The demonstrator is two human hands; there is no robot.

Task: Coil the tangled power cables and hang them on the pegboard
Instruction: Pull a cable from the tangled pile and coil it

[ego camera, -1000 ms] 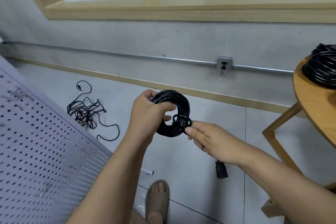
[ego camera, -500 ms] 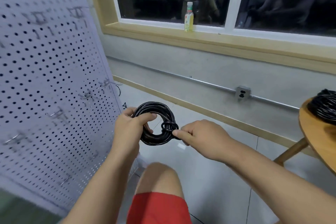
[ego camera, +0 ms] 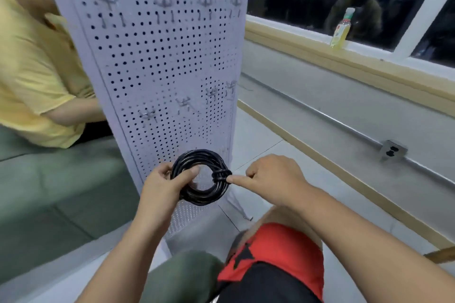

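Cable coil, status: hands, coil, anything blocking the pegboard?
Left hand grips cable coil at its left; right hand pinches its wrap. Coil wound, not yet hung. Pegboard hooks bare, path clear.

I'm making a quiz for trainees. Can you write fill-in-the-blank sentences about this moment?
1. The left hand and right hand both hold a coil whose colour is ____.
2. The pegboard stands ____ the coil.
3. The bottle on the windowsill holds ____ liquid.
Missing words: black; behind; yellow.
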